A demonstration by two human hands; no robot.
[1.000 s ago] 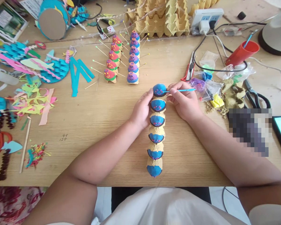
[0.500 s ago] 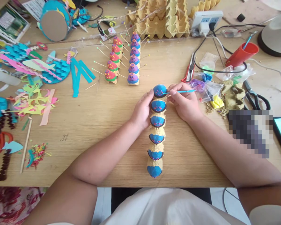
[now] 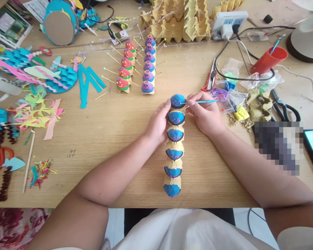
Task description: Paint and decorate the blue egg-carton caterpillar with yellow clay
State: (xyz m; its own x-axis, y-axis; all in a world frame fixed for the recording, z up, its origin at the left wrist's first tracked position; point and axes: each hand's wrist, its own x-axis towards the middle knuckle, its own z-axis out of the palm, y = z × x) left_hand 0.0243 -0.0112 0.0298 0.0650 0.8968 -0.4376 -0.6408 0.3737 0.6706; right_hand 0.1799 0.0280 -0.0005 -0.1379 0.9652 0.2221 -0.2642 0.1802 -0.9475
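Head camera: the nearest stretch of the counter carries the close end of a painted egg-carton strip, whose long axis runs almost straight away from the person, its six blue cups in single file. Up at the strip's far end, both hands flank it. The left hand is the nearer, its grip closed on the strip's left side, thumb against the farthest cup; its other fingertips are hidden. Right of the strip, the right hand pinches a slim turquoise modelling tool, thumb and fingers together on the shaft. That tool lies crosswise to the strip, roughly square to its long axis, with its inner tip at the smiling face on the farthest cup; whether it presses in is too small to tell. Beyond the strip and off its left side stand a red-and-green cup row and a purple cup row, both stuck with pins and pointing roughly the same way. Farthest past the strip sit bare egg trays.
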